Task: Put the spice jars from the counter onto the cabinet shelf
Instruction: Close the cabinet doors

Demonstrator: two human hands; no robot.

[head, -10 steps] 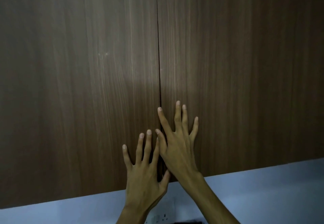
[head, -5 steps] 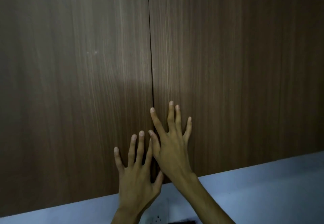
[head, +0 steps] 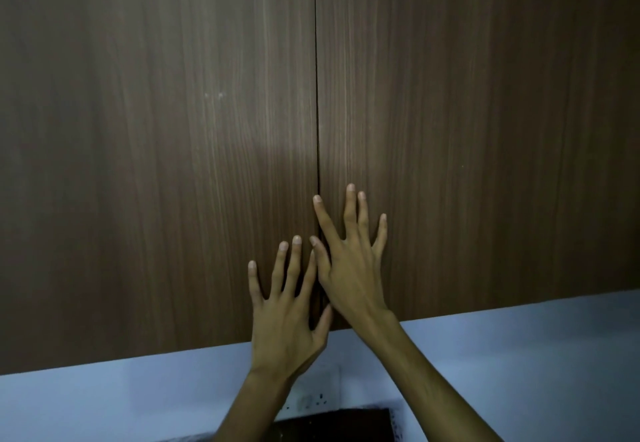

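From the head view, little has changed in the last second: my left hand and right hand stay spread flat, holding nothing, either side of the seam between the cabinet doors (still closed). Spice jars, shelf and counter are all out of sight.

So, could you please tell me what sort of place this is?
Most likely a home kitchen. Both hands, left hand and right hand, lie spread on the closed wood-grain doors of a wall cabinet. Below it are a pale wall and a socket.
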